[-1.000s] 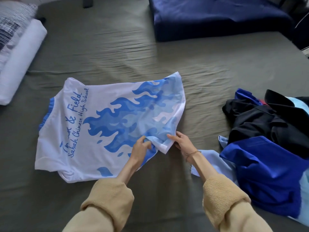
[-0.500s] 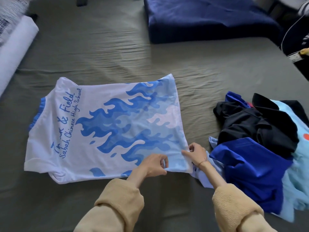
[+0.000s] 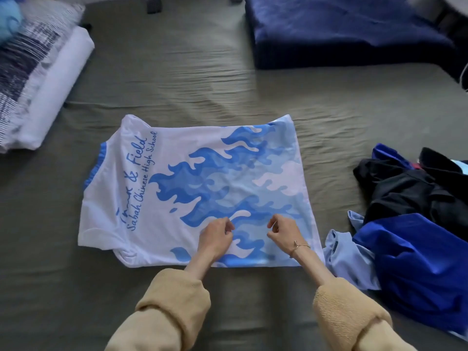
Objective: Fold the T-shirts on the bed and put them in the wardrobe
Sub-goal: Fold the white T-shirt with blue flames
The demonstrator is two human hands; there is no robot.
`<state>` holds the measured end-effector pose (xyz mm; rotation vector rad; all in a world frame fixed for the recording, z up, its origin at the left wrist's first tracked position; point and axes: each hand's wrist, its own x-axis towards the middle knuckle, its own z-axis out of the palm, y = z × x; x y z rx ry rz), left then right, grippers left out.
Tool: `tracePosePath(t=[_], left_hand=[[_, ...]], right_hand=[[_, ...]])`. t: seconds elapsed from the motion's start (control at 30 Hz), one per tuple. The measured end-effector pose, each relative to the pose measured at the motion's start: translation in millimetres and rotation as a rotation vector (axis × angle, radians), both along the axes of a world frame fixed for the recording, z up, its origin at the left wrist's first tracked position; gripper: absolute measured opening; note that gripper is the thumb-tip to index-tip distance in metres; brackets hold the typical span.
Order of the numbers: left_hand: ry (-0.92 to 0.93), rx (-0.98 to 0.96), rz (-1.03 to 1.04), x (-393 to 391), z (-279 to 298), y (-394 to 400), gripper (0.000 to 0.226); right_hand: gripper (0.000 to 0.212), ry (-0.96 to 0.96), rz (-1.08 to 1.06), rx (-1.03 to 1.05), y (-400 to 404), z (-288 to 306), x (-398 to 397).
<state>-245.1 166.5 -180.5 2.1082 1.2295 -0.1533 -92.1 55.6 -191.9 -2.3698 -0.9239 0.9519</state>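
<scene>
A white roll of bedding (image 3: pixel 54 89) is seen at far left, the smooth white T-shirt (image 3: pixel 162 198) with blue flames is spread flat on the wrinkled olive bed sheet (image 3: pixel 190 79), its printed cloth is pinched by the curled left hand (image 3: pixel 215 236) and right hand (image 3: pixel 286 231), and a rumpled pile of blue and black clothes (image 3: pixel 417 224) is heaped at right

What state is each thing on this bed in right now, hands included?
White flame-print T-shirt: spread flat, not yet folded.
Left hand: over the shirt, fingers curled; grip unclear.
Right hand: over the shirt, fingers curled; grip unclear.
Pile of dark and blue clothes: crumpled, unfolded.
Navy blanket: folded.
Pillows: stacked.
</scene>
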Motion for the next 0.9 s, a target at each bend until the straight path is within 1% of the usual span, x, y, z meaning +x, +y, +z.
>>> tracePosePath(t=[0.1,0.17,0.2,0.3,0.4,0.5,0.57,0.63,0.7,0.77,0.8,0.83,0.87,0.9], left_hand=[[0.008,0.181,0.156,-43,3,33,0.019],[0.069,0.278,0.247,-83,3,60,0.022],[0.109,0.294,0.282,-101,4,73,0.024],[0.175,0.264,0.386,-153,4,108,0.033],[0.223,0.25,0.425,-196,2,137,0.036],[0.159,0.211,0.492,-220,-2,159,0.032],[0.092,0.16,0.578,-230,-4,173,0.032],[-0.021,0.07,0.703,-241,-7,190,0.036],[-0.113,0.005,0.805,-251,-8,202,0.046],[-0.228,-0.12,0.912,-252,-6,210,0.058],[-0.295,-0.221,0.96,-254,-6,214,0.061],[-0.351,-0.323,0.986,-258,-7,220,0.057],[-0.382,-0.402,0.982,-263,-7,224,0.049],[-0.39,-0.438,0.961,-265,-7,226,0.04]], right_hand=[[0.02,0.07,0.075,-0.041,32,0,-34],[0.02,0.098,0.135,-0.052,60,0,-67],[0.02,0.101,0.161,-0.047,73,1,-82],[0.021,0.105,0.228,-0.031,114,1,-132],[0.023,0.112,0.287,-0.04,154,-1,-178],[0.023,0.146,0.332,-0.051,185,-2,-214],[0.027,0.192,0.379,-0.057,203,-3,-234],[0.038,0.2,0.449,-0.05,217,-5,-254],[0.054,0.144,0.539,-0.053,225,-5,-268],[0.063,0.095,0.595,-0.066,225,-6,-271],[0.062,0.071,0.601,-0.067,226,-5,-273],[0.056,0.038,0.592,-0.06,229,-6,-277],[0.048,0.011,0.578,-0.046,231,-5,-279],[0.041,0.0,0.562,-0.028,231,-3,-279]])
